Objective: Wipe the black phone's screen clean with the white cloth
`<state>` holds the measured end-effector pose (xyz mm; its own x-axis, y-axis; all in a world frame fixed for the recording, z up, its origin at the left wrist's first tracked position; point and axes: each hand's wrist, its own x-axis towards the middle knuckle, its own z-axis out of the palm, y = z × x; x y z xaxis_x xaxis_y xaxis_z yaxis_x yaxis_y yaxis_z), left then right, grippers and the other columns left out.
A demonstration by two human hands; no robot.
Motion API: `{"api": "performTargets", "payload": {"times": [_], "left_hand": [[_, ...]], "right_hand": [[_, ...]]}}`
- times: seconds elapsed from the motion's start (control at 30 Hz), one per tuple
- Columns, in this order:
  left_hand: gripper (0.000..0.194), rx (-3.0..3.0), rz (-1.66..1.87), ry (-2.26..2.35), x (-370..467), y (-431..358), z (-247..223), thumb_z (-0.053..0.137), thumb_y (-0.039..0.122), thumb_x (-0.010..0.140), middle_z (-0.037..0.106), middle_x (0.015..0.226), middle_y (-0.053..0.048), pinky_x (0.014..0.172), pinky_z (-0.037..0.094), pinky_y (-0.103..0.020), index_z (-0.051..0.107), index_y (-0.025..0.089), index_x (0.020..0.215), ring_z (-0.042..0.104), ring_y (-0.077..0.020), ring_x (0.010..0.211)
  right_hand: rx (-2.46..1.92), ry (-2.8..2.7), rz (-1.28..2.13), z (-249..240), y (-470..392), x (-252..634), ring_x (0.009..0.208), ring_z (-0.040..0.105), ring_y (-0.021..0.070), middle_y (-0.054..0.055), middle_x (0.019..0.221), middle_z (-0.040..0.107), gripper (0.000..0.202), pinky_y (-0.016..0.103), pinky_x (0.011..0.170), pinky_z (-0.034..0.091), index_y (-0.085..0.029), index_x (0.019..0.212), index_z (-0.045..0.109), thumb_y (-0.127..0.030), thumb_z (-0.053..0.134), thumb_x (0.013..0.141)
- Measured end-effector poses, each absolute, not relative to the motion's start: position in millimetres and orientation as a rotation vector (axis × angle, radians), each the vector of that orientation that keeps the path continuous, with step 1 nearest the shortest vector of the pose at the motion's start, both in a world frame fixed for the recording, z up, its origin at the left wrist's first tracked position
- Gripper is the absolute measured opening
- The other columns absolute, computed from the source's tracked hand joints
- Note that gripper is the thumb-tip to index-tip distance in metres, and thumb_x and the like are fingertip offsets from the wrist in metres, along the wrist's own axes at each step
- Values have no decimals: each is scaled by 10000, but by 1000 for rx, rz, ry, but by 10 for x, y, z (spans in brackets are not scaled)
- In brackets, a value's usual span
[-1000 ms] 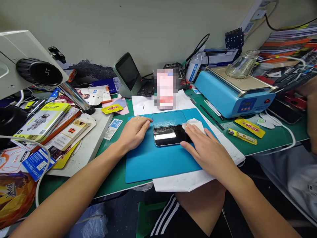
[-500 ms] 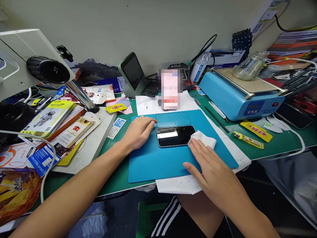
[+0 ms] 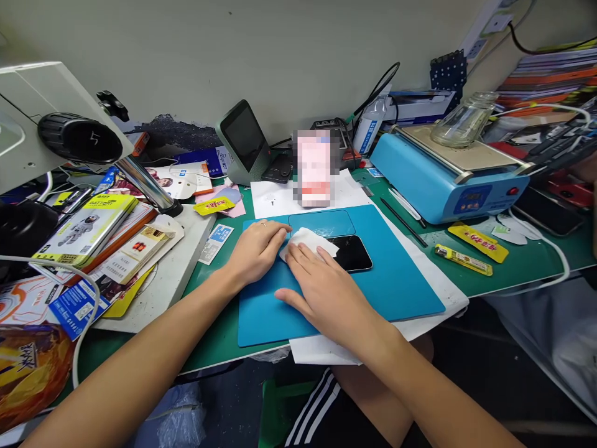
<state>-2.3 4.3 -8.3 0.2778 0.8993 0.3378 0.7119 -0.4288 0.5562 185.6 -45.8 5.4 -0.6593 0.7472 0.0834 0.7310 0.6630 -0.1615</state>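
A black phone [image 3: 355, 254] lies screen up on a blue mat [image 3: 280, 317]. My right hand [image 3: 321, 280] presses a white cloth [image 3: 310, 239] over the phone's left part, its thumb held apart from the fingers. My left hand [image 3: 259, 249] rests on the mat just left of the cloth, its fingers curled together; whether anything is between them is hidden. Behind the phone lies a clear glass sheet [image 3: 321, 222] with a dark outline, close to my left fingertips.
Behind the mat stand a propped-up phone [image 3: 314, 168] and a small display [image 3: 245, 134]. A blue machine [image 3: 438, 186] bearing a glass jar [image 3: 464, 121] is at right, near a yellow cutter [image 3: 463, 260]. Boxes [image 3: 88, 227] and a metal stand [image 3: 147, 183] are at left.
My right hand has moved left with the white cloth, from the phone's right end to its left part. My left hand has stayed nearly still. The view has shifted slightly.
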Motion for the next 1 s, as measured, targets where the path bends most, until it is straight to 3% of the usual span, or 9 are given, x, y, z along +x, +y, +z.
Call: {"api": "performTargets", "payload": {"times": [0.33,0.5,0.7,0.87,1.0], "left_hand": [[402,2240,837,1485,-49,38,-81,346,352,1047,742,1001,-51,909,476,-372,709,193,1120,665,-225,961],[401,2232,852,1491,-34,31,-57,347,336,1041,737,957,-47,908,484,-364,716,192,1107,672,-224,943],[378,2194,861,1501,-23,40,-56,374,329,1030,731,901,-48,919,504,-373,720,188,1091,675,-225,917],[373,2189,856,1491,-18,50,-53,377,328,1028,724,882,-49,917,508,-394,719,190,1086,671,-233,914],[368,2189,857,1492,-14,49,-50,378,322,1027,726,907,-52,911,509,-398,717,194,1090,665,-236,922]], "right_hand": [[-1492,-2566,254,25,-221,2528,1506,349,299,103,1613,400,684,603,1230,261,-177,1561,409,-596,298,1031],[-1570,-2473,253,-18,-275,2819,1491,378,286,91,1612,400,624,568,1214,332,-152,1559,406,-502,320,1049],[-1440,-2278,248,-67,-382,2932,1310,606,263,82,1438,625,459,434,1080,534,-168,1400,618,-319,374,1042],[-1434,-2111,204,47,-248,3084,1070,732,293,77,1153,778,349,463,960,596,-217,1129,760,-328,455,1000],[-1657,-1965,162,256,33,3296,1072,717,352,93,1181,763,344,529,919,590,-238,1146,753,-373,497,960]]}}
